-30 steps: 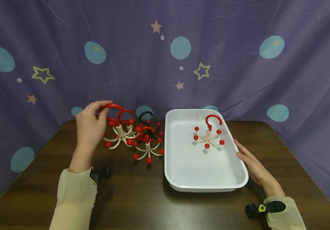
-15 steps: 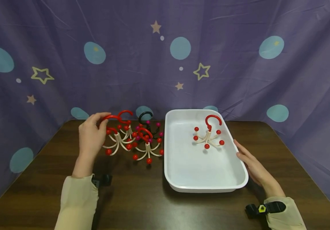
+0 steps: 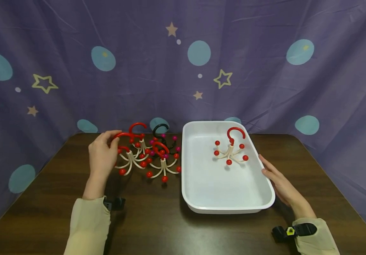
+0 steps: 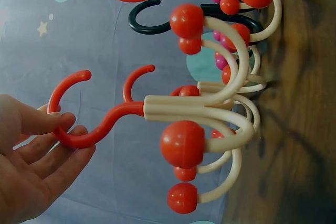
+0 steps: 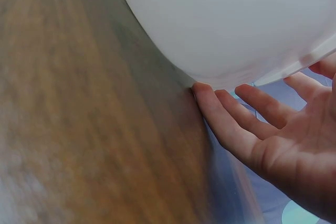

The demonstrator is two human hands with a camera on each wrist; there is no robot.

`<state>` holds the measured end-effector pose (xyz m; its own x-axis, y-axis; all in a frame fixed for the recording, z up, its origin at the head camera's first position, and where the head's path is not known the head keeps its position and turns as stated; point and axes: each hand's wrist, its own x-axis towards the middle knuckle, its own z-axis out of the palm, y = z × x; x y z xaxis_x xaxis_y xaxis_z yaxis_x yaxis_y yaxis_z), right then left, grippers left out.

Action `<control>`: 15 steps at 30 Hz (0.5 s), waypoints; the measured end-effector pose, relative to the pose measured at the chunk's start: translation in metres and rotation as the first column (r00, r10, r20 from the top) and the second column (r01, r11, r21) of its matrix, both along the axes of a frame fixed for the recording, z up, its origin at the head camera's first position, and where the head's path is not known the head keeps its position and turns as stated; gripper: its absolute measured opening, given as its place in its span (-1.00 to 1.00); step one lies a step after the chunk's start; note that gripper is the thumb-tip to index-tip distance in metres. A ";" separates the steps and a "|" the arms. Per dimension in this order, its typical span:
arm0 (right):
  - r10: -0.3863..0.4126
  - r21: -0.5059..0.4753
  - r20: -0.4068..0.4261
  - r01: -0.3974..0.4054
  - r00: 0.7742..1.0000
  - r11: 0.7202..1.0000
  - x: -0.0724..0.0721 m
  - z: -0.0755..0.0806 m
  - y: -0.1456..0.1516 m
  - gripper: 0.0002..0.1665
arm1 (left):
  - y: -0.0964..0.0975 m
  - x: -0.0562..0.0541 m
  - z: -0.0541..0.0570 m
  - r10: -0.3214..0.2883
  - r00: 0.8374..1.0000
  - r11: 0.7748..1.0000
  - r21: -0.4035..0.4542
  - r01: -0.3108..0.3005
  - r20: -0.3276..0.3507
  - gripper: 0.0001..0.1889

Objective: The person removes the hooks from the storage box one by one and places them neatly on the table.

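My left hand (image 3: 101,154) pinches the curved red hook of a multi-arm hook hanger (image 3: 130,158) between thumb and fingers. The hanger has cream arms curling up to red ball tips, and it is low over the table's left side. In the left wrist view the hook (image 4: 86,139) shows in the grasp, with the cream stem pointing away from the hand. A white plastic tray (image 3: 227,209) stands on the table, holding one similar red-hooked hanger (image 3: 231,152). Against the tray's right side rests my right hand (image 3: 282,184), its fingers extended along the wall (image 5: 226,40).
Right beside the held hanger stand another red-and-cream hanger (image 3: 164,166) and one behind it (image 3: 142,143). A black hanger (image 3: 160,129) with magenta balls is among them, left of the tray. A patterned purple curtain (image 3: 138,81) hangs behind the wooden table (image 3: 151,223).
My left hand has come down and slightly right, lowering the pinched hanger beside the others. The right hand and the tray have stayed in place.
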<state>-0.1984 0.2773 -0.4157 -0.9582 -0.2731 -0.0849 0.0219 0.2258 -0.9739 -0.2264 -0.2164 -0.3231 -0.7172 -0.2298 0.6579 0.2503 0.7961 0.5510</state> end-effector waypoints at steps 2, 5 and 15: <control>0.001 0.001 0.000 -0.001 1.000 1.000 0.000 0.000 0.000 -0.27 | 0.000 0.000 -0.002 0.004 1.000 1.000 -0.005 -0.004 0.006 -0.80; 0.001 0.006 0.001 -0.001 1.000 1.000 0.000 0.000 0.001 -0.28 | 0.001 0.000 -0.006 0.007 1.000 1.000 -0.007 -0.007 0.016 -0.80; 0.002 -0.009 0.007 -0.002 1.000 1.000 -0.002 -0.001 0.001 -0.27 | 0.002 -0.003 -0.015 -0.007 0.999 1.000 0.008 0.006 0.047 -0.80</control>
<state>-0.2003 0.2784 -0.4170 -0.9570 -0.2761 -0.0891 0.0283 0.2167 -0.9758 -0.2293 -0.2141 -0.3383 -0.7489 -0.2300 0.6215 0.2291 0.7902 0.5684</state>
